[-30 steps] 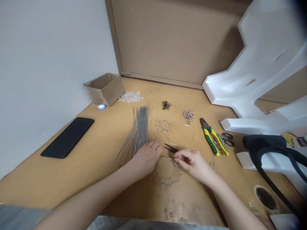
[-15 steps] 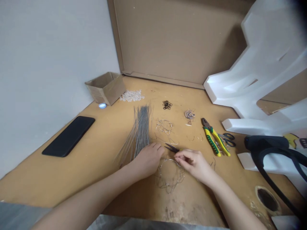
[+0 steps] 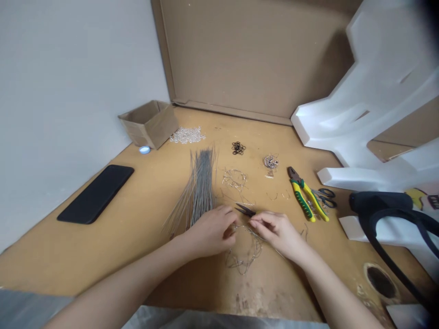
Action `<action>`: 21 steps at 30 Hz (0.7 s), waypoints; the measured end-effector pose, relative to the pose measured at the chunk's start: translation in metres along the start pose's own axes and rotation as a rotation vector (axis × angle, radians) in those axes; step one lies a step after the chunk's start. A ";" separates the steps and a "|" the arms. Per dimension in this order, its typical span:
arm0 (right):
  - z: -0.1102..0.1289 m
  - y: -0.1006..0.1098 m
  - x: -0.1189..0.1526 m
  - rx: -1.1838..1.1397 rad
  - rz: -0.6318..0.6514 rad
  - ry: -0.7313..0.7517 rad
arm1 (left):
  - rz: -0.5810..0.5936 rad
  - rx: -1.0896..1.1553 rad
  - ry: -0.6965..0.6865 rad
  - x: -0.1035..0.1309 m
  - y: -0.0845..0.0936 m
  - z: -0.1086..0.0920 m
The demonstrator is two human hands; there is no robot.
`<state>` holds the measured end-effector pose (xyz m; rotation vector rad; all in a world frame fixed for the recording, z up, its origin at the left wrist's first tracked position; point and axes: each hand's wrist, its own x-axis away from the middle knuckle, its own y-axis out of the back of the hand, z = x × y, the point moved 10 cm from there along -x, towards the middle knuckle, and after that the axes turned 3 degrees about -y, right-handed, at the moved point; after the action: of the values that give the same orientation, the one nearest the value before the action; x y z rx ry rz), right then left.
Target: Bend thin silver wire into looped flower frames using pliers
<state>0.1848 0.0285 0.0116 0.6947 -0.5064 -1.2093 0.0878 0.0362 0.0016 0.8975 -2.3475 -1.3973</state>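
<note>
My left hand (image 3: 216, 228) is beside a bundle of straight grey wires (image 3: 203, 183), fingers curled, with the tips at the upper left of a ring of thin bent wire (image 3: 244, 267). Thumb and forefinger of my right hand (image 3: 276, 228) are pinched together on a thin wire at the ring's upper right; a strand runs under that hand. The exact grip of my left fingertips is partly hidden. Just behind the right fingers, the dark pointed jaws of pliers (image 3: 244, 209) show; the hand hides their handles.
Loose bent wires (image 3: 235, 179), black rings (image 3: 238, 148) and a coiled metal cluster (image 3: 271, 161) lie farther back. Green-yellow pliers (image 3: 305, 194) and scissors (image 3: 325, 197) are right. A cardboard box (image 3: 151, 125), clear small pieces (image 3: 187, 135) and a black phone (image 3: 96, 194) are left.
My left hand has turned slightly, so its thumb and curled fingers show more. The right hand stays pinched in nearly the same place. A strand beneath it shows more clearly.
</note>
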 end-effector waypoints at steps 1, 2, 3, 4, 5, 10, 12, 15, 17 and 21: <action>0.000 0.001 0.000 -0.002 0.003 -0.007 | 0.002 -0.002 0.003 0.000 0.000 0.001; -0.001 0.002 0.000 -0.007 0.000 -0.020 | 0.005 -0.004 0.003 0.000 -0.001 0.001; -0.003 0.005 0.000 -0.014 -0.009 -0.039 | 0.008 -0.006 0.003 0.000 -0.002 0.001; -0.005 0.007 0.000 -0.022 -0.023 -0.062 | 0.010 -0.006 0.002 -0.001 -0.002 0.002; -0.008 0.010 0.000 -0.028 -0.033 -0.087 | 0.010 -0.005 0.000 -0.001 -0.003 0.002; -0.019 0.009 0.001 0.017 0.009 -0.154 | 0.002 0.029 -0.015 -0.003 -0.006 0.002; -0.019 0.009 0.001 0.039 0.019 -0.150 | 0.003 0.062 -0.021 -0.004 -0.007 0.002; -0.018 0.011 0.001 0.063 0.003 -0.131 | -0.011 0.156 -0.015 -0.005 -0.006 0.002; -0.017 0.013 0.001 0.053 -0.010 -0.111 | -0.043 0.235 0.005 -0.005 -0.003 0.004; -0.015 0.020 0.001 -0.080 -0.090 -0.098 | -0.171 0.342 0.052 -0.004 0.010 0.011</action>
<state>0.2090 0.0347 0.0154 0.5973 -0.5091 -1.3459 0.0811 0.0495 0.0055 1.2349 -2.5654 -1.0264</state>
